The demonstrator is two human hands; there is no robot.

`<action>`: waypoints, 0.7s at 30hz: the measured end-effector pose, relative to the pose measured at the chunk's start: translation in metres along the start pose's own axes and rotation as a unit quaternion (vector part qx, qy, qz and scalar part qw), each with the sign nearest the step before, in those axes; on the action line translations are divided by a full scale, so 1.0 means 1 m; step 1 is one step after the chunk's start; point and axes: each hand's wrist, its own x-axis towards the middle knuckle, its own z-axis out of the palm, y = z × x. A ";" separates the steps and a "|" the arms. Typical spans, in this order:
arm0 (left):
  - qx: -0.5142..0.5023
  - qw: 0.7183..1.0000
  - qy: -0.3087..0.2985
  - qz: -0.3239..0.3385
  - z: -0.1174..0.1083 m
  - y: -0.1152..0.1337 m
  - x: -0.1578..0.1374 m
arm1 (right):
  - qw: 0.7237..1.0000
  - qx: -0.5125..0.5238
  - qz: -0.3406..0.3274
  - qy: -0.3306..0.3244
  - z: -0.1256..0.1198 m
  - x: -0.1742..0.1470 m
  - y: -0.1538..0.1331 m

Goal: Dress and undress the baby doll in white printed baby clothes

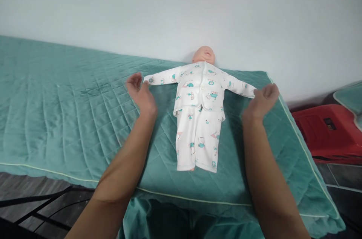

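Observation:
A baby doll lies on its back on a green quilted cover, its head against the wall. It wears a white printed long-sleeved top and matching trousers. Both sleeves stretch straight out sideways. At the end of the sleeve on the left, my left hand is closed at the cuff, thumb against it and fingers curled. My right hand pinches the cuff of the other sleeve. The doll's hands do not show, and only a bit of one foot peeks out below the trousers.
A pale wall rises behind the covered surface. To the right stands a red plastic object, perhaps a stool, with green fabric beyond it. Black metal bars show above the floor at lower left.

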 end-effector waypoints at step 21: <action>0.641 0.762 0.059 0.076 -0.411 0.134 0.002 | 0.819 -0.434 -0.129 -0.352 -0.163 -0.169 -0.074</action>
